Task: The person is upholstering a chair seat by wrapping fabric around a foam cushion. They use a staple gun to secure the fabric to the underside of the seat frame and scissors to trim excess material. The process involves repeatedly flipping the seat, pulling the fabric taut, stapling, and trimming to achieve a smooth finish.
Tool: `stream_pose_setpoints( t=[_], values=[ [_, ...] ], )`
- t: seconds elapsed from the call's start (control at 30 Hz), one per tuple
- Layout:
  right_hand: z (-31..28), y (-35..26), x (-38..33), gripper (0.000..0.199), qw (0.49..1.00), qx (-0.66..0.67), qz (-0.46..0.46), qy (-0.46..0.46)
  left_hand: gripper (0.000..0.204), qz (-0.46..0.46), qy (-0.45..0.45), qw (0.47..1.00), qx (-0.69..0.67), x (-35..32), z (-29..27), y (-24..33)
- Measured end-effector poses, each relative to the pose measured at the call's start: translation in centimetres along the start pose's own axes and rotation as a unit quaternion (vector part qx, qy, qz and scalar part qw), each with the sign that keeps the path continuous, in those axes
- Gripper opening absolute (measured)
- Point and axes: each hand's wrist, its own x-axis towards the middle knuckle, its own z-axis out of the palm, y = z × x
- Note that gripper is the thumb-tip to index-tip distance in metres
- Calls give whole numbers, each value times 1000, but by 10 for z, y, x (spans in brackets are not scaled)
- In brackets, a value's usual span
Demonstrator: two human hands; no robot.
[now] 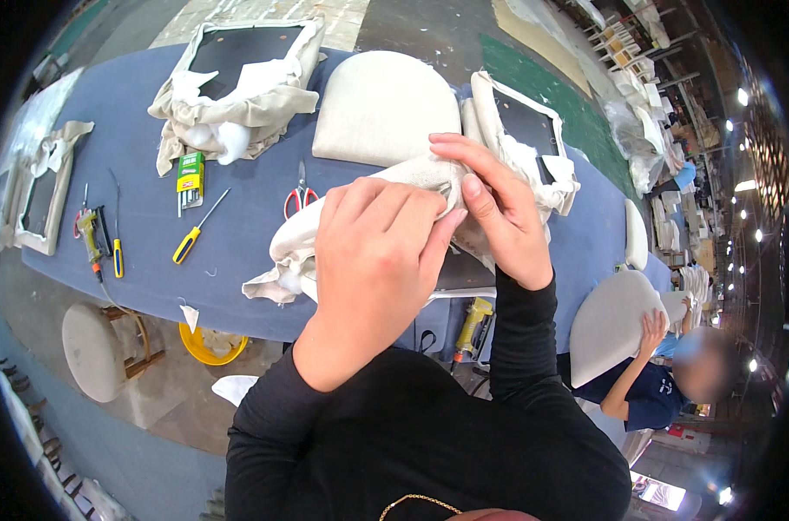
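Note:
A beige fabric-covered chair cushion is held up in front of me at the table's near edge, with loose cloth and white padding hanging at its left end. My left hand is closed on its fabric edge, fingers curled and thumb pointing to the right. At the upper right corner, my right hand grips the same cushion, with its thumb and fingers at the folded cloth. What lies between the fingertips is too small to make out. Just beyond stands a finished-looking cream cushion.
On the blue-covered table lie scissors, a yellow screwdriver, a green box and a yellow tool. Partly covered frames rest farther back. A yellow bucket stands below. A co-worker holds a cushion at right.

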Motion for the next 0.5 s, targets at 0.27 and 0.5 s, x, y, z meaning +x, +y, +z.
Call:
stream_pose_setpoints(
  t=[0.27,0.5],
  values=[
    [-20,-12,24,17,976,-135,-135,-103,15,-77,-48,993,-73,-5,-6,-8],
    [-20,-34,46,13,938,-246,-161,-186,17,-34,10,999,-14,-1,-14,-9]
  ],
)
